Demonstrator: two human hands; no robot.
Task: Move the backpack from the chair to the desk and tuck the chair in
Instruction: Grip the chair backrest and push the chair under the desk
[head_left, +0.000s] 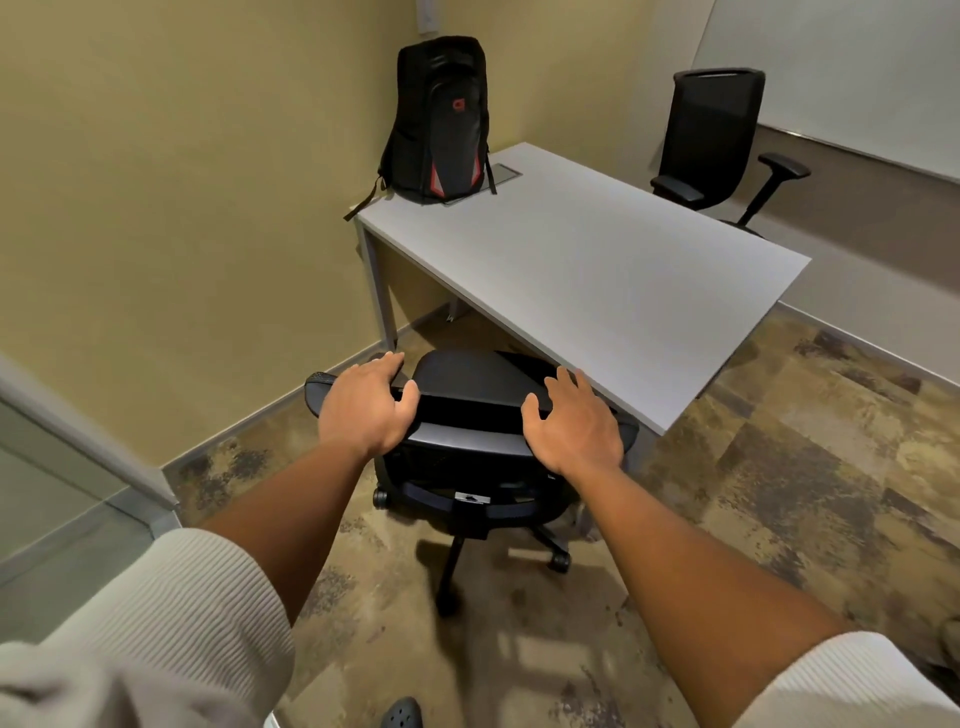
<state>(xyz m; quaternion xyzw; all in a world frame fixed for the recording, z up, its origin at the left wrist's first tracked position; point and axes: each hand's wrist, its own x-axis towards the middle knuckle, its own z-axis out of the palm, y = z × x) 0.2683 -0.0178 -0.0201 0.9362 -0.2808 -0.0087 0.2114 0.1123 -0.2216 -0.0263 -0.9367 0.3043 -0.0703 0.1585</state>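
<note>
Currently both hands rest on the top edge of the chair (467, 405) backrest, seen from behind and above. The left hand (363, 410) lies over the left part of that edge, palm down, fingers spread and curved forward over the rim, thumb pointing inward along the backrest. The right hand (574, 426) lies over the right part of the edge in the same manner: palm down, fingers spread, thumb pointing inward. Neither hand is closed into a fist, and whether the fingertips clamp the far face of the backrest cannot be told. Both forearms are bare, with light ribbed sleeves (171, 597) pushed up toward the elbows.

The chair stands at the near side of the desk (597, 270). Its seat reaches partly under the near edge of the desk; the backrest, base and casters remain outside it, over the patterned carpet (779, 493). The seat carries nothing.

The backpack (441, 119) stands upright on the desk, at the far left corner, against the wall (182, 182). It is black with red accents, and its straps hang over the desk's left edge. It is well apart from both hands, across the full depth of the desk from the chair. A small grey hatch (503, 172) is set into the desk just beside the backpack.

A second chair (717, 135) stands at the far side of the desk, near its right end, untouched.
</note>
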